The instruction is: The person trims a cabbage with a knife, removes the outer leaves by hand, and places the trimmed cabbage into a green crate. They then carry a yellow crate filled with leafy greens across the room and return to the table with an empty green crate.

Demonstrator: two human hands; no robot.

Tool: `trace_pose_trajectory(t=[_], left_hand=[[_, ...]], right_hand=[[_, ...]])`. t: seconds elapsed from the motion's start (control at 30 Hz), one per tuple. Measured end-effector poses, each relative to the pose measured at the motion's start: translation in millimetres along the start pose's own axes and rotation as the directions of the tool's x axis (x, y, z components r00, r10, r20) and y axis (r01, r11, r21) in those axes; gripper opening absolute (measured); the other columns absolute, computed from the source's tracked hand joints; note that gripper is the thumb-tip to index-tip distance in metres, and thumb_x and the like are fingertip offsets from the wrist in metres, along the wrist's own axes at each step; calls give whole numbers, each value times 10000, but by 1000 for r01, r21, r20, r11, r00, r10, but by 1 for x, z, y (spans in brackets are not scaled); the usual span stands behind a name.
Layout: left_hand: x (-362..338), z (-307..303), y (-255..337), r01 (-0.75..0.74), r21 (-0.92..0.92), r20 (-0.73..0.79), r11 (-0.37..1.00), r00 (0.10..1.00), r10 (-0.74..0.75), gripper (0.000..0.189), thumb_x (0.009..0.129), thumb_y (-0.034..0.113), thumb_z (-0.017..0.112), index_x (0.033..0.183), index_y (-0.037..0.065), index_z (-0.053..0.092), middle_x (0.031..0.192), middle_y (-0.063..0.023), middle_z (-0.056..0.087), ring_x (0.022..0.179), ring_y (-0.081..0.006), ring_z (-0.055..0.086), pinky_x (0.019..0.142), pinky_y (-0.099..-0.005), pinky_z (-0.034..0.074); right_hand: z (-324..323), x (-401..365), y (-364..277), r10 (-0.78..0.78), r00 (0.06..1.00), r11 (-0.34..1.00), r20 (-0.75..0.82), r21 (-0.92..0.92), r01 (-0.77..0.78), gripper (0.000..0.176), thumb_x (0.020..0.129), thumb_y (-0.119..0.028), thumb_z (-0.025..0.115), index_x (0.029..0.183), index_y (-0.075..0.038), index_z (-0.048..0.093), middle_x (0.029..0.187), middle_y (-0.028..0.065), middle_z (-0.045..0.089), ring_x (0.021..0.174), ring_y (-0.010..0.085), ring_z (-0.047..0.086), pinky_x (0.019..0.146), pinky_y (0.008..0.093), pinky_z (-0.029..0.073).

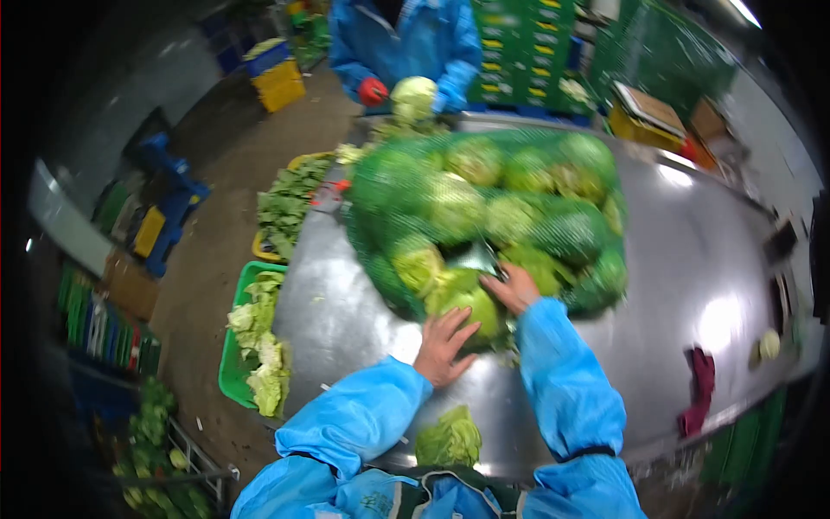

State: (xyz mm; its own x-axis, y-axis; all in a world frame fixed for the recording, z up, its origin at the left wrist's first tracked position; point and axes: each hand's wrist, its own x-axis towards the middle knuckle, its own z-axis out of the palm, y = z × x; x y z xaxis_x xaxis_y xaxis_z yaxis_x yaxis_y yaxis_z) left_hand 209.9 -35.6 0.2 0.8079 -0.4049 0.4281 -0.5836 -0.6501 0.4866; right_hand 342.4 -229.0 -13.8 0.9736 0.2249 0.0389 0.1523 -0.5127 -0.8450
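A large green net bag (596, 195) full of cabbages lies on the metal table. At its near edge is a green cabbage (467, 298), partly under my hands. My left hand (443, 348) is open, its fingers spread against the near left side of this cabbage. My right hand (517, 288) is closed at the cabbage's upper right. Just beyond its fingers a shiny, dark-edged shape (477, 257) shows; blur hides whether it is a tool. A loose cabbage leaf (450, 438) lies close to my body.
Across the metal table (683, 233), a co-worker (402, 52) holds a trimmed cabbage (413, 98). Along the left side stand a green crate (226, 368) of leaves and a yellow crate (270, 257) of greens. A dark red glove (699, 391) lies at the right.
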Motion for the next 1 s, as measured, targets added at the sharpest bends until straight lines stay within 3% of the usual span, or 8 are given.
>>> trace_pose_trajectory(t=[0.17,0.4,0.47,0.53,0.6,0.73,0.87,1.0], left_hand=[[25,-14,-24,244,-269,-257,932,914,-313,493,817,213,621,1265,55,488,1314,-181,441,1209,-364,418,1006,-424,350],[90,15,-46,289,-36,298,957,917,-265,513,835,373,578,1253,82,515,1326,-138,461,1222,-313,426,1012,-422,341],[74,6,-28,180,56,215,982,958,-188,573,809,428,598,1273,106,502,1345,-132,450,1233,-313,417,1019,-436,331],[26,-7,-3,42,105,190,994,980,-62,597,785,423,629,1300,160,481,1371,-120,427,1264,-304,390,1011,-522,306],[-56,11,12,-68,37,44,997,997,66,584,795,329,648,1332,209,452,1410,-53,387,1299,-274,356,1031,-542,274],[-164,0,16,-143,20,-78,990,987,144,581,792,250,658,1334,223,451,1416,-16,370,1309,-251,342,1047,-542,234],[-201,-52,26,335,-346,5,876,935,-356,568,776,249,688,1278,112,461,1421,-130,319,1310,-318,324,1066,-461,244],[-190,-50,30,506,-679,-123,532,636,-762,746,816,378,666,1349,40,268,1369,-224,297,1271,-337,341,1055,-417,284]], right_hand=[[15,-73,-38,-74,983,985,-167,-166,46,405,815,-220,660,1160,-27,571,1090,230,600,985,384,588,831,391,477],[45,-131,-31,13,969,967,-246,249,50,409,811,6,587,1209,61,513,1383,219,406,1284,315,405,1003,346,378],[31,-144,-24,226,944,882,-241,462,-94,359,838,-13,563,1196,14,551,1206,190,571,1018,235,607,808,296,499],[2,-158,-29,537,834,704,-125,611,-362,317,892,-112,525,1199,-45,567,893,110,653,573,116,566,489,223,463],[0,-159,-5,512,820,722,-257,645,-248,334,932,-222,479,1225,-79,553,668,25,589,370,54,335,332,199,288],[15,-159,-27,514,852,762,-100,509,-400,419,939,-301,481,1275,-52,495,494,-9,437,336,80,333,319,228,271],[72,-187,-20,328,913,814,242,418,-403,506,927,-342,507,1328,-44,429,580,22,511,365,80,381,312,257,277],[104,-213,-75,72,991,920,114,376,-110,484,915,-247,546,1309,12,437,951,126,615,696,105,497,633,234,377]])
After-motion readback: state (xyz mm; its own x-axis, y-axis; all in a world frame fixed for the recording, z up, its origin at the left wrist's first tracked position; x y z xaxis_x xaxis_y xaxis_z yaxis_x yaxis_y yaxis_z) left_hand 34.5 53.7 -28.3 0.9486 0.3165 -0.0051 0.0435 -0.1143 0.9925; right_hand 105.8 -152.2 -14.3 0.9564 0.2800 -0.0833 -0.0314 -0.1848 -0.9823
